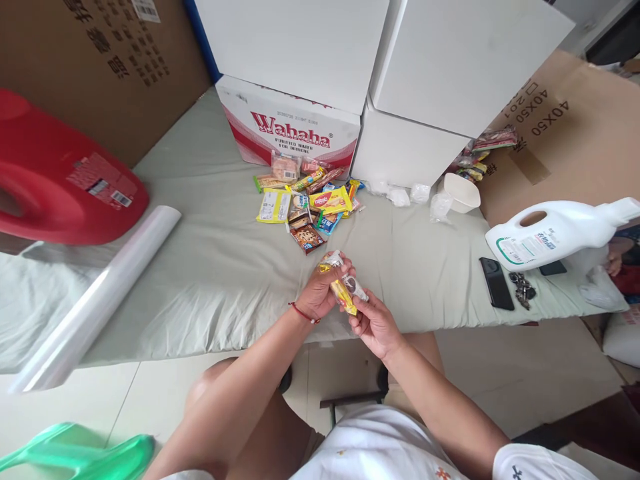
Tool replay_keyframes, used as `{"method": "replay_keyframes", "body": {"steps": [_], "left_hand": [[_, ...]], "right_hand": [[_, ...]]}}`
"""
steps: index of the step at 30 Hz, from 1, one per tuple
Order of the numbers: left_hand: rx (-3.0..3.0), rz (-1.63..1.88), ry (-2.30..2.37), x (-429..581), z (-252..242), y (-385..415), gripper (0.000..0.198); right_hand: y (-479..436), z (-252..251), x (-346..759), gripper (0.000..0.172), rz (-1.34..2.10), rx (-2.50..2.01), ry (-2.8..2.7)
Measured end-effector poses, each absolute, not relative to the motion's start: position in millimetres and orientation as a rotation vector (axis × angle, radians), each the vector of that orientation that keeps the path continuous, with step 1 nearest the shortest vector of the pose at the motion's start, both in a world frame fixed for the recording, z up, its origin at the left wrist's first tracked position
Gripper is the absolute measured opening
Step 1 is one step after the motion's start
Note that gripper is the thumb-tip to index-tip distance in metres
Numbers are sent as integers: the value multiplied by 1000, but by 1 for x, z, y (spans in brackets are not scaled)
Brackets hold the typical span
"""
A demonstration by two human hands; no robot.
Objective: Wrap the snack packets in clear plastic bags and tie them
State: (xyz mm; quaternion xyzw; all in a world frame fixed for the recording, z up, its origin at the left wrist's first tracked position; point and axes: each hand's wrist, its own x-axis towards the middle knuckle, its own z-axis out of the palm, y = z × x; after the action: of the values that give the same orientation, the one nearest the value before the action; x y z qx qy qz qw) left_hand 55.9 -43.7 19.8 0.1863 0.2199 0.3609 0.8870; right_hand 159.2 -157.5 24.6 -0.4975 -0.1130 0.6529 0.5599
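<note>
My left hand (320, 293), with a red cord at the wrist, grips the upper end of a few wrapped snacks. One is a yellow snack packet (346, 297); beside it lies a white snack packet (356, 287) with a dark round picture. The lower ends are pinched by my right hand (374, 327). Both hands are closed and close together over the front edge of the covered table. Just beyond them is a pile of packaged snacks, among them a brown cookie packet (307, 238), a yellow packet (331, 200) and a yellow-and-white packet (274, 206).
A Wahaha carton (295, 127) and white boxes (420, 143) stand behind the pile. At left are a red jug (60, 180) and a clear film roll (105, 293). At right are a white bowl (463, 193), a white detergent bottle (555, 233), a phone (497, 283) and keys (523, 290).
</note>
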Motion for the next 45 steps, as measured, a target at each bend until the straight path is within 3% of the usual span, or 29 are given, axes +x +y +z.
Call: {"method": "replay_keyframes", "body": {"steps": [4,13,16,20,22,25,29,32,36,40,45], "left_hand": [[500,744,523,56,16,-41,61],[649,642,577,46,11,-34,41],[693,585,620,48,7,-37,41],[686,637,664,51,6,-35,43],[679,671,685,51,8,-33,44],[689,685,692,50,10,-30,45],[724,659,723,51,8,-28,44],[725,636,747,53,5,-28,42],[666,679,720,53,6,-28,39],[635,730,687,51,6,-28,33],[682,704,677,51,6,-28,27]], "right_hand": [[-187,34,193,51,1452,-1361,-341],[-272,105,348,42,1478,-2198,-773],[-237,143,407,35,1113,-2351,-697],[-165,194,474,30,442,-1979,-444],[-143,202,485,34,341,-1903,-419],[-138,176,467,39,463,-1927,-572],[-170,99,412,47,682,-1999,-723],[-199,56,382,45,889,-2038,-812],[-226,37,378,39,1039,-2117,-894],[-219,33,409,37,897,-2188,-936],[-154,22,452,34,298,-2403,-1077]]}}
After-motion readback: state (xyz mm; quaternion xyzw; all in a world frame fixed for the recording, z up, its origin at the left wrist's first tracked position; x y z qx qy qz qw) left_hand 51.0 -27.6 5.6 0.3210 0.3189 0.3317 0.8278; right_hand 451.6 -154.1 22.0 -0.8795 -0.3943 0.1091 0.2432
